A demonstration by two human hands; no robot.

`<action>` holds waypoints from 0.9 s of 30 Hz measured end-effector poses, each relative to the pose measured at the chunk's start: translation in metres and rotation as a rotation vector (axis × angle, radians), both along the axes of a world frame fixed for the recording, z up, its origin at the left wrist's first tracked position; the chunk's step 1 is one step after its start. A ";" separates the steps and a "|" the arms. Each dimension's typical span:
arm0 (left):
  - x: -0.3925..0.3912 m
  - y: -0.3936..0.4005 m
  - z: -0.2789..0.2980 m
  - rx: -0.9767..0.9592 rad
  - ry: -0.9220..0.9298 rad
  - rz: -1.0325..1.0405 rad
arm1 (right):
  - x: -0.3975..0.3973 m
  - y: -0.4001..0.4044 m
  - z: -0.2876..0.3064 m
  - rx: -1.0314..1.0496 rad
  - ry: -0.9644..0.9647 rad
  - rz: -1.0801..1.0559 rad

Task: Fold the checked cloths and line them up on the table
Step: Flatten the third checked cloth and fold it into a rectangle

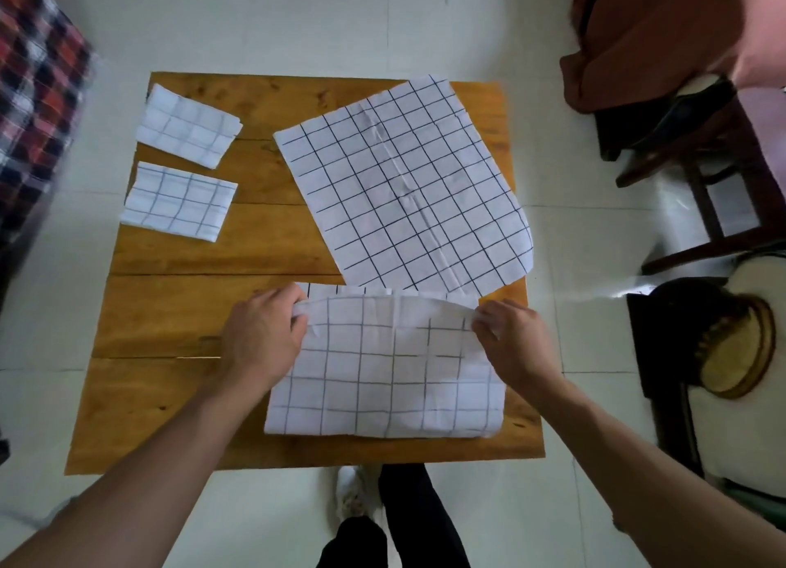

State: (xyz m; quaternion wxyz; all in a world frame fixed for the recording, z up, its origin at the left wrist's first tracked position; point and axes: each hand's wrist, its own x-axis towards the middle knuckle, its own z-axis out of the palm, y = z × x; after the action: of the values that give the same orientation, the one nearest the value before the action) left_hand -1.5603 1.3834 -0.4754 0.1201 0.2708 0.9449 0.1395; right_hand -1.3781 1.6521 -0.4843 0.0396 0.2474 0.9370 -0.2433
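A white checked cloth (387, 376) lies doubled over at the near edge of the wooden table (178, 312). My left hand (261, 337) pinches its far left corner and my right hand (512, 340) pinches its far right corner, the top layer held just short of the lower layer's far edge. A larger checked cloth (404, 184) lies spread flat and slanted at the far right, partly over the table's right edge. Two small folded checked cloths (189, 125) (180, 201) lie one behind the other at the far left.
A dark wooden chair (697, 171) with brown fabric draped on it stands right of the table. A round woven stool (736, 346) sits by the near right. A red plaid fabric (38, 82) is at the far left. My legs (404, 520) and foot show below the table edge.
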 end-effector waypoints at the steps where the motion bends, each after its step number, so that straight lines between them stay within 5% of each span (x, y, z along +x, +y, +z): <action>1: -0.004 0.002 -0.009 0.001 0.005 0.007 | -0.006 0.004 -0.007 0.003 0.002 0.008; 10: -0.019 0.009 -0.073 0.048 -0.032 0.067 | -0.028 0.014 -0.070 -0.043 -0.016 -0.043; 27: -0.016 0.000 -0.086 0.065 0.133 0.062 | -0.017 0.014 -0.086 0.128 -0.031 -0.079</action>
State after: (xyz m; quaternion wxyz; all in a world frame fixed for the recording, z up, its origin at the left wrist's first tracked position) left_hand -1.5759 1.3836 -0.5611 0.0436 0.2541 0.9536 0.1555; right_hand -1.3946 1.6663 -0.5699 0.0285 0.2898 0.9395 -0.1806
